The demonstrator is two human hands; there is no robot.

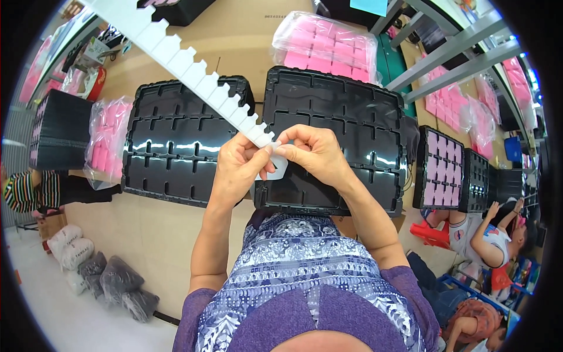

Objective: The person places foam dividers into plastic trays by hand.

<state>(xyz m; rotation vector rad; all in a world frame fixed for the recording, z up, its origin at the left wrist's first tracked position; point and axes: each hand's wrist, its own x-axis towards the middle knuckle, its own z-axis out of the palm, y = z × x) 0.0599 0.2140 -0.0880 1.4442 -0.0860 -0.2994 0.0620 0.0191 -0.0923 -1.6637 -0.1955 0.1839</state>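
A long white strip [196, 78] with a row of small tabs along one edge slants down from the upper left to my hands. My left hand [237, 164] pinches it near its lower end, thumb on top. Close beside it, my right hand [319, 155] has thumb and forefinger pressed together at the strip's tip, where the fingers partly hide it. A short white piece [280, 168] hangs below the fingertips. Both hands are above the near part of a stack of black plastic trays [334, 105] with divided compartments. Another black tray stack [170, 126] stands to the left, under the strip.
Bagged pink blocks [325, 47] lie behind the trays, and more pink pieces in plastic [108, 138] stand at left. A tray with pink pieces [444, 170] is on the right. Grey metal bars [451, 56] cross the upper right. Other people sit at right; sacks [120, 278] lie on the floor.
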